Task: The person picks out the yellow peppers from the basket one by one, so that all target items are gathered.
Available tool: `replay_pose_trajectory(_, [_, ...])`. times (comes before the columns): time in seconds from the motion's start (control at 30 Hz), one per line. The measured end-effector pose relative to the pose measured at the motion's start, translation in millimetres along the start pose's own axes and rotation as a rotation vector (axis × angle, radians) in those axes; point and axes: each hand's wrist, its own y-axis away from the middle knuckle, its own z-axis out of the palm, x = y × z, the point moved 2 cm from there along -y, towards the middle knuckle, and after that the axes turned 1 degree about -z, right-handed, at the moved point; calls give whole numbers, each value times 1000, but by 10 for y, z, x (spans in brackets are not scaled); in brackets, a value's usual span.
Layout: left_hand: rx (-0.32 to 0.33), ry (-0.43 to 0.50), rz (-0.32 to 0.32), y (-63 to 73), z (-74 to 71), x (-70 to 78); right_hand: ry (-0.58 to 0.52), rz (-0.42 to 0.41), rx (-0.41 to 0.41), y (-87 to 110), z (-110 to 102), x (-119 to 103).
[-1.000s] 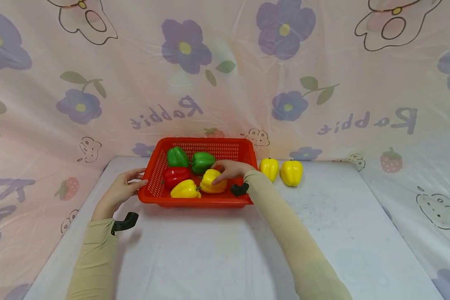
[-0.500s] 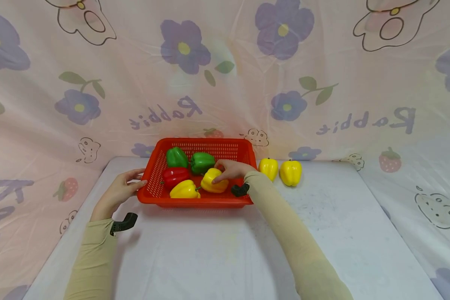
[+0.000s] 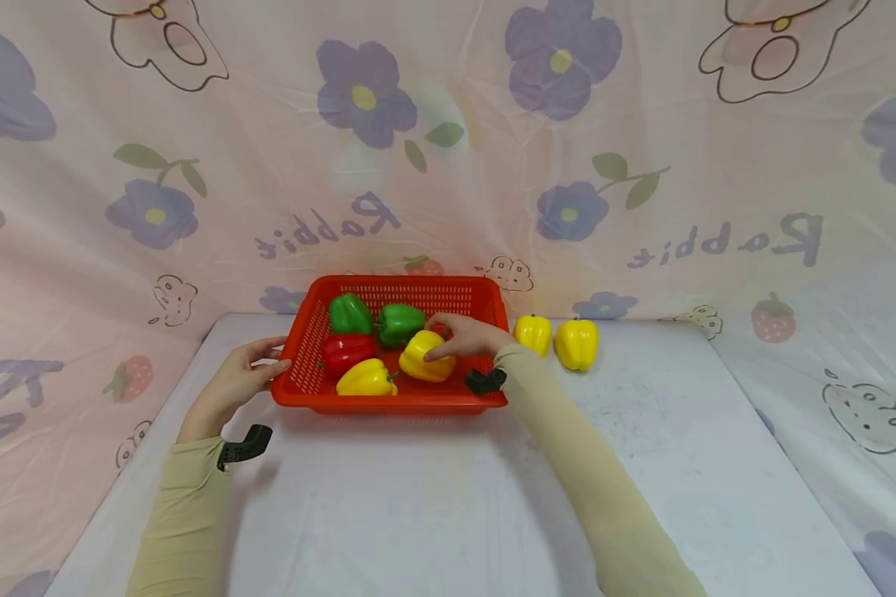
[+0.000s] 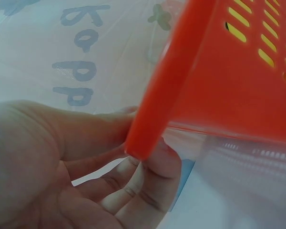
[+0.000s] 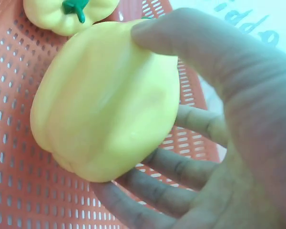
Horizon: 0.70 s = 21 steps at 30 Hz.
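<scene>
My right hand [image 3: 472, 337] holds a yellow bell pepper [image 3: 420, 361] inside a red plastic basket [image 3: 411, 403]. In the right wrist view, the thumb lies on the upper side of this pepper [image 5: 102, 105] and the fingers curve beneath it. My left hand [image 3: 233, 383] grips the basket's left rim; the left wrist view has the rim [image 4: 164, 81] between thumb and fingers. Another yellow pepper [image 3: 366, 378] lies at the basket's front left, with a red pepper [image 3: 348, 354] behind it. Two green peppers, one upright [image 3: 350, 315] and one tipped over [image 3: 401, 325], sit at the back.
Two more yellow peppers, one nearer [image 3: 533, 333] and one farther right [image 3: 577, 345], stand on the white table [image 3: 418, 506] right of the basket. A patterned cloth [image 3: 463, 191] hangs close behind the basket and along both sides.
The yellow pepper in my right hand has turned and risen slightly, and that hand has shifted a little to the right. My left hand keeps its hold on the rim.
</scene>
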Motion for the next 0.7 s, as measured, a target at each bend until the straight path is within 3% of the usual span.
replay_pose_trajectory(0.17, [1,-1,21,9,1,8,31,-33,61,93,-28,-45])
replay_pose_trajectory(0.53, [3,-9,28,19,6,6,1,-9,207,320,-105,-65])
replay_pose_trajectory(0.7, [2,-14,29,21,4,7,-74,17,251,446,-149,-33])
